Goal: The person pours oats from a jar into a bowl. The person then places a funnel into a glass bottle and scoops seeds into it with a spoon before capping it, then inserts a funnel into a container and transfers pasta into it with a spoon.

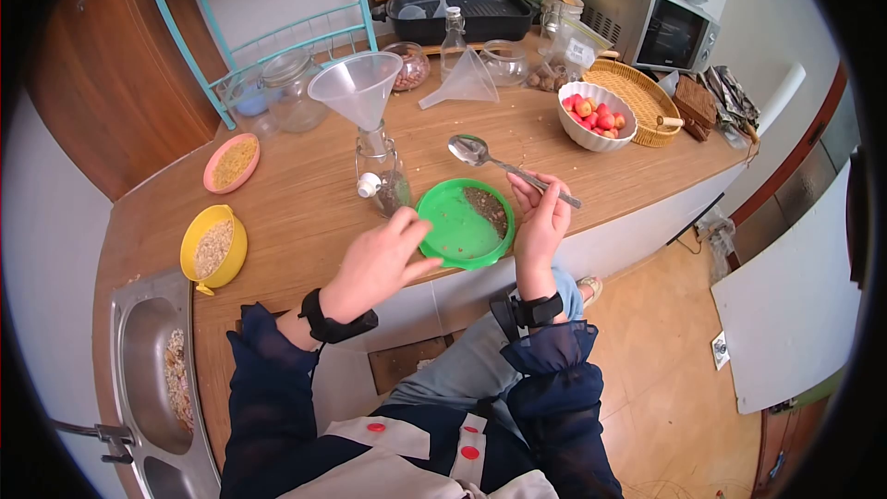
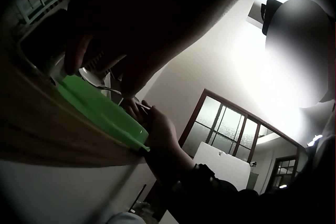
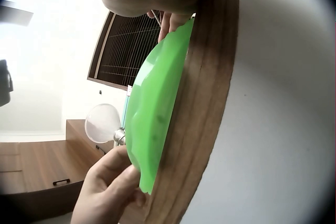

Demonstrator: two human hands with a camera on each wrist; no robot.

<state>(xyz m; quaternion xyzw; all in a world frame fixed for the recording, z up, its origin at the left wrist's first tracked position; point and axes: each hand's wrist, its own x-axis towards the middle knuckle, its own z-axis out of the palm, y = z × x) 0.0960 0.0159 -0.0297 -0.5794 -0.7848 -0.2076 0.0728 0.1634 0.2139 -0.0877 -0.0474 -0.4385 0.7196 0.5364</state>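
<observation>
My right hand (image 1: 543, 222) holds a metal spoon (image 1: 517, 171) by its handle, the spoon's bowl pointing left toward the funnel. Its fingers are right at the far rim of a green plastic dish (image 3: 157, 108) in the right wrist view. The dish (image 1: 460, 238) sits at the counter's front edge with dark grains (image 1: 490, 208) gathered at its right. My left hand (image 1: 381, 257) is over the dish's left rim, thumb and fingers spread apart. Behind it stands a swing-top glass bottle (image 1: 381, 171) with dark grains inside. A clear funnel (image 1: 358, 91) is upright in its mouth.
To the left are a yellow bowl of flakes (image 1: 191, 263), a pink dish of grain (image 1: 219, 176) and a steel sink (image 1: 134, 351). A fluted white bowl (image 1: 591, 137) of red fruit and a wicker tray (image 1: 651, 92) stand right. Another funnel (image 1: 467, 81) lies behind.
</observation>
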